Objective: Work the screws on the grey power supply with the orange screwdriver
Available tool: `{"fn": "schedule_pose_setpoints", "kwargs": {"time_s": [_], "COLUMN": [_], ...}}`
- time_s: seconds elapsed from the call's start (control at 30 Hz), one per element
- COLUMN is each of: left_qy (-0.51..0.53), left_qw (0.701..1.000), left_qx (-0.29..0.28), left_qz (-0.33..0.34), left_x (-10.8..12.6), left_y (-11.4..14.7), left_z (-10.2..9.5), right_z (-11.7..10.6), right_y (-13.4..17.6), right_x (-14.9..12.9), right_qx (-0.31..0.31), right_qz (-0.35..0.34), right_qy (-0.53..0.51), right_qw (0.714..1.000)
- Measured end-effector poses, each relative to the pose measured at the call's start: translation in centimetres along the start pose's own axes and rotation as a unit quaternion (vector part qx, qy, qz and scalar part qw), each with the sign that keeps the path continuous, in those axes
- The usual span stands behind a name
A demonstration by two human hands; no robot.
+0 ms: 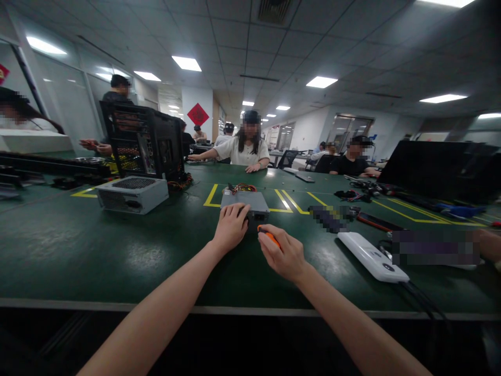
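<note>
A flat grey computer power supply unit [256, 199] lies in front of me, with a bundle of coloured wires [243, 187] at its far side. My left hand [231, 225] is on its near left part, fingers bent over the casing. Just right of it, my right hand [282, 251] is closed round an orange and black screwdriver [274, 239]. Its handle shows between the fingers; I cannot make out the shaft. The screwdriver is close to the unit's near right corner, where a dark socket [259, 215] shows.
A larger grey power supply [135, 196] and an open black computer case [144, 141] stand to the left. At right lie a white power bank-like device [371, 256] with cables and a black monitor [442, 169]. A person [245, 149] leans on the far edge of the green table [97, 256].
</note>
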State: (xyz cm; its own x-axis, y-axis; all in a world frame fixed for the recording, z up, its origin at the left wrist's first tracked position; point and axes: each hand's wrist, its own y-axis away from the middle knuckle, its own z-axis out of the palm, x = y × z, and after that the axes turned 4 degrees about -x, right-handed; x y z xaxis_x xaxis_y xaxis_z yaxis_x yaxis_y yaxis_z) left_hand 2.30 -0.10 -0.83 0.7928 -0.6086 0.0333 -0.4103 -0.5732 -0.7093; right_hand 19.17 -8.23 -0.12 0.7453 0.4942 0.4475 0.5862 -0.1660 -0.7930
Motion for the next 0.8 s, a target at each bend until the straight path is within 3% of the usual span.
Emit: {"fn": "schedule_pose_setpoints", "kwargs": {"time_s": [0.67, 0.8], "left_qy": [0.003, 0.004], "left_qw": [1.0, 1.0], "left_qx": [-0.014, -0.013], "left_qz": [0.012, 0.011], "left_x": [0.05, 0.06], "left_y": [0.04, 0.06], "left_z": [-0.49, -0.49], "right_z": [-0.08, -0.29], "right_y": [-0.33, -0.48], "right_x": [0.05, -0.22], "right_qx": [0.025, 0.002], "right_qz": [0.024, 0.021], "right_qy": [0.012, 0.01], "right_qw": [0.999, 1.0]}}
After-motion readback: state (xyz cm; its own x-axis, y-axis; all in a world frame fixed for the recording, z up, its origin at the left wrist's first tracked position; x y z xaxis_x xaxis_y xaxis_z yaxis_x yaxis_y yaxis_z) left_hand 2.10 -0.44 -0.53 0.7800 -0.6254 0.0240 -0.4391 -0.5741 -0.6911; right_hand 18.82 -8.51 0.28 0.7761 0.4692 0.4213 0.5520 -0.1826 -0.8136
